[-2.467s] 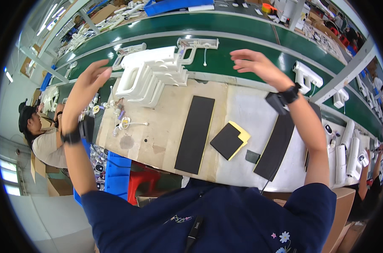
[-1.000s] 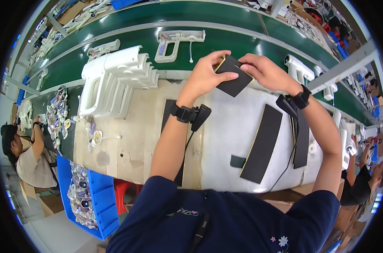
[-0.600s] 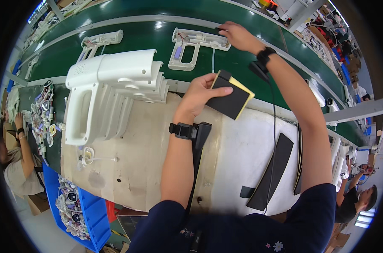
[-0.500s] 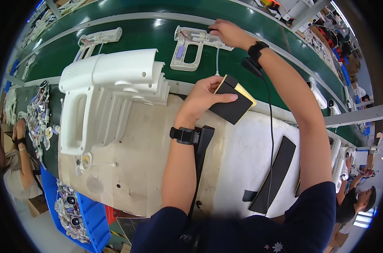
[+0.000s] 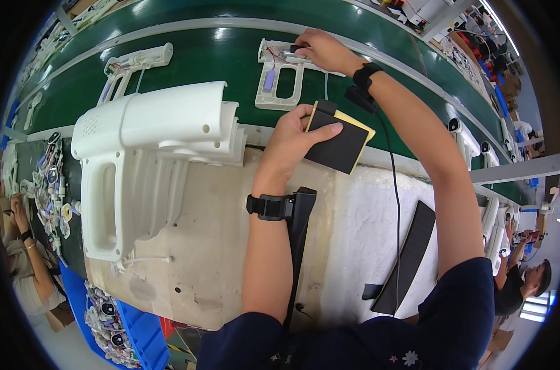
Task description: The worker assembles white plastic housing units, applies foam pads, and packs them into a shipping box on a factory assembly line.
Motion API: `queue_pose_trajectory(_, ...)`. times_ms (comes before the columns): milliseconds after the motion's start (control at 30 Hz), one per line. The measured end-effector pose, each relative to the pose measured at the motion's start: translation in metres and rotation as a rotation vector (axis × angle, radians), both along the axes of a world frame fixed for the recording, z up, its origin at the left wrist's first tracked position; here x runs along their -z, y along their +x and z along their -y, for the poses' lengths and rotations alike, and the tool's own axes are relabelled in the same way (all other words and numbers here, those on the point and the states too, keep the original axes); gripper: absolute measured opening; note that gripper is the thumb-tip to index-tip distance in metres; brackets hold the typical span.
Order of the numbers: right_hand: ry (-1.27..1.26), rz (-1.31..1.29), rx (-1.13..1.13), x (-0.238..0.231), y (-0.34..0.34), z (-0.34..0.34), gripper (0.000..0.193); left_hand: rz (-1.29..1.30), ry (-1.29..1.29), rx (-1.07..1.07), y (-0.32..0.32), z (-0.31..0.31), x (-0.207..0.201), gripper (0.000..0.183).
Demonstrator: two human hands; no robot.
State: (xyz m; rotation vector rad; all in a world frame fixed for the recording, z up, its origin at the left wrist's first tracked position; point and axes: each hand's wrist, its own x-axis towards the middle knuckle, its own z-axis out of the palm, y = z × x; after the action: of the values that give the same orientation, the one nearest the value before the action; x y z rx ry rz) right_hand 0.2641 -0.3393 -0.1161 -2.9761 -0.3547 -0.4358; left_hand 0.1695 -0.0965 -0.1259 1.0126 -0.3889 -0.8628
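My left hand is closed on a small stack of black foam pads with yellow backing, the thumb lying across the top. Beyond it, my right hand reaches over a white handle-shaped half-housing on the green conveyor. Its fingertips pinch a small black foam piece at the housing's upper barrel part. Red wires and a purple cylinder show inside the housing. The fingers partly cover the spot where the foam meets it.
Nested white housing shells stand at the left of the workbench. Another open housing lies on the belt. Black foam strips rest at the right. A blue bin of parts is lower left. People work at both sides.
My right hand has shifted a little left, bringing the black piece further over the housing's barrel. My left hand still grips the foam pads. The view has shifted slightly.
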Motion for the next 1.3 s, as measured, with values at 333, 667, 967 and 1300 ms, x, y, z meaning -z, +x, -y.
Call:
queue_pose_trajectory(333,0.526,-0.525,-0.275,-0.067,-0.089,-0.043,0.027,0.119,0.136,-0.160,0.008,-0.001,0.006,0.035)
queue_pose_trajectory(667,0.731,-0.630,-0.113,-0.058,-0.104,-0.022,0.027,0.179,-0.031,-0.123,0.001,0.006,0.003,0.030)
queue_pose_trajectory(967,0.541,-0.429,-0.191,-0.070,-0.109,-0.065,0.022,0.225,0.056,-0.293,0.011,0.005,0.018,0.025)
queue_pose_trajectory(1300,0.832,-0.778,-0.161,-0.078,-0.105,-0.050,0.025,0.305,-0.035,-0.210,0.007,0.005,0.018,0.024)
